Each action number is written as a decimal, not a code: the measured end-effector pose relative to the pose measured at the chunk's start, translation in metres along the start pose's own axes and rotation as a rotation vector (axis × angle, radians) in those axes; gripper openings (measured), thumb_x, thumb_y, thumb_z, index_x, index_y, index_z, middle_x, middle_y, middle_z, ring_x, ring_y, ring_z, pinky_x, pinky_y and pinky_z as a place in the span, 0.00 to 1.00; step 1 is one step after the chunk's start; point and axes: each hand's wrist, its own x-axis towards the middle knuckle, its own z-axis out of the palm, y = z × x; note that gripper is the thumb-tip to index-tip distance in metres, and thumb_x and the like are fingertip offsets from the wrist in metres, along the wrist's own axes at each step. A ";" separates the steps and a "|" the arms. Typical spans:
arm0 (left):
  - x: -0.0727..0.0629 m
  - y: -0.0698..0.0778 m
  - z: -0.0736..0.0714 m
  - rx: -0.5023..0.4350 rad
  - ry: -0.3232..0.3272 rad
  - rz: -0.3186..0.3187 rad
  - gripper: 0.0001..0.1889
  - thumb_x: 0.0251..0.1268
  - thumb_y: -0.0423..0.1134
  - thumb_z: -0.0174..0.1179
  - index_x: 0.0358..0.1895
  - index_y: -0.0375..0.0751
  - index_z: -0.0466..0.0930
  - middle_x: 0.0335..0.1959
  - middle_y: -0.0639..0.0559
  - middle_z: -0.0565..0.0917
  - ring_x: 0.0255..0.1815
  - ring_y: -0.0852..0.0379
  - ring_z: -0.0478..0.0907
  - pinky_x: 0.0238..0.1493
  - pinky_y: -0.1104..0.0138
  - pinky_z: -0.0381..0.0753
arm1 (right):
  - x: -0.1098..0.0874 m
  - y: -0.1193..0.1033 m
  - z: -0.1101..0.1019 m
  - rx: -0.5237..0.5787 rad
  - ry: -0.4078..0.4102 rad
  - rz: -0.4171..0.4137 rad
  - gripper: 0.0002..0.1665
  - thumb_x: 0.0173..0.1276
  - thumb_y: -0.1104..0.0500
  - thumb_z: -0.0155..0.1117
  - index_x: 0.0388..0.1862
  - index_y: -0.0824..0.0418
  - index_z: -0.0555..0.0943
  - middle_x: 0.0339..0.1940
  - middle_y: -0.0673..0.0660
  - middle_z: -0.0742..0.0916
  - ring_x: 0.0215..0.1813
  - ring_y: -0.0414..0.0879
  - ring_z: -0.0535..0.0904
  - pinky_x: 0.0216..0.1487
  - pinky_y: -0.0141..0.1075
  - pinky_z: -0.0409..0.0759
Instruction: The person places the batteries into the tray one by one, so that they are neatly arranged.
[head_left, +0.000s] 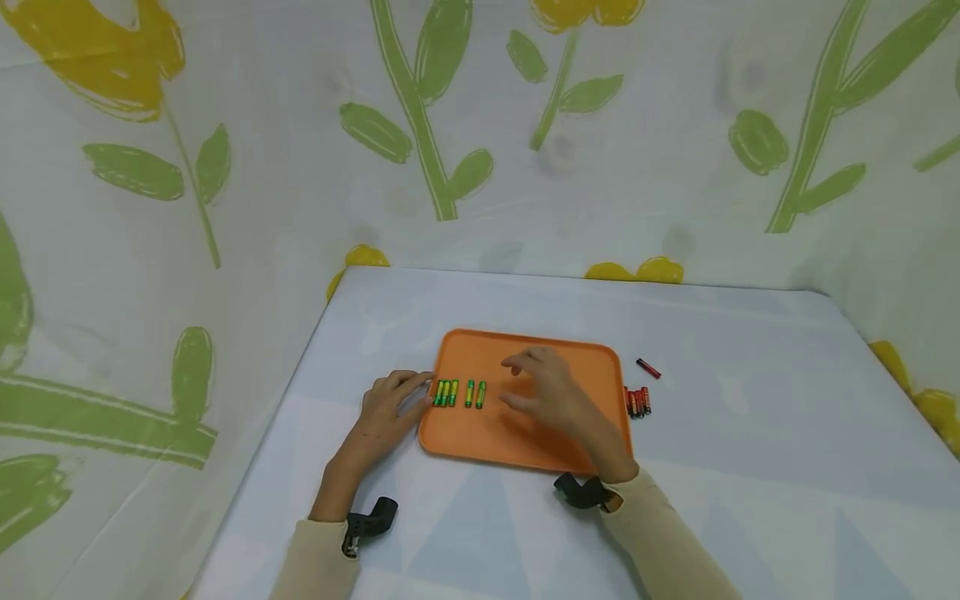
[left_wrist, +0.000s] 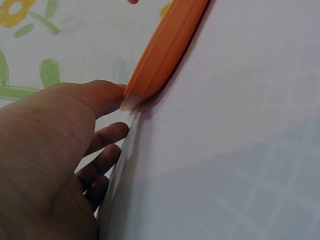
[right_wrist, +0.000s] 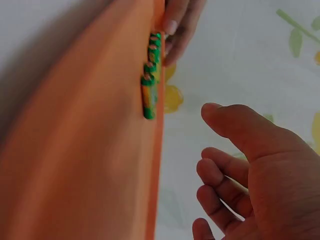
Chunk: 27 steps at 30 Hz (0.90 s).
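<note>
An orange tray lies on the table, with several green-and-yellow batteries standing out on its left part: three side by side near the left rim, two more a little to the right. My left hand touches the tray's left rim with thumb and fingertips; the left wrist view shows the thumb against the tray's corner. Over the middle of the tray hovers my right hand, thumb and fingers spread apart, nothing between them. In the right wrist view its fingers are loosely bent, beside the green batteries.
Just right of the tray, several red-and-black batteries lie side by side against its rim. A single red-and-black battery lies slanted farther back. The pale patterned tablecloth meets a flowered cloth backdrop at the far edge.
</note>
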 end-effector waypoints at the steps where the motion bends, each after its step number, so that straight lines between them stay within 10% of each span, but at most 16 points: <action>1: 0.000 0.000 0.000 -0.002 0.003 0.006 0.22 0.74 0.43 0.60 0.68 0.46 0.76 0.60 0.45 0.75 0.60 0.41 0.68 0.61 0.42 0.59 | -0.001 0.000 -0.004 -0.004 0.010 -0.003 0.26 0.62 0.53 0.77 0.56 0.63 0.82 0.44 0.55 0.81 0.51 0.50 0.71 0.54 0.51 0.68; 16: 0.006 -0.001 -0.003 0.011 -0.021 -0.004 0.23 0.75 0.48 0.58 0.69 0.51 0.75 0.61 0.49 0.74 0.61 0.44 0.67 0.61 0.46 0.58 | -0.008 0.018 -0.050 -0.036 0.193 -0.108 0.20 0.58 0.60 0.79 0.49 0.63 0.84 0.39 0.56 0.81 0.50 0.54 0.71 0.47 0.50 0.63; 27: 0.012 -0.001 0.005 -0.006 -0.068 -0.038 0.23 0.75 0.47 0.58 0.70 0.50 0.75 0.62 0.47 0.74 0.63 0.43 0.66 0.61 0.47 0.58 | -0.036 0.058 -0.088 -0.104 0.233 -0.040 0.20 0.57 0.65 0.78 0.49 0.63 0.84 0.40 0.56 0.82 0.50 0.56 0.71 0.47 0.53 0.60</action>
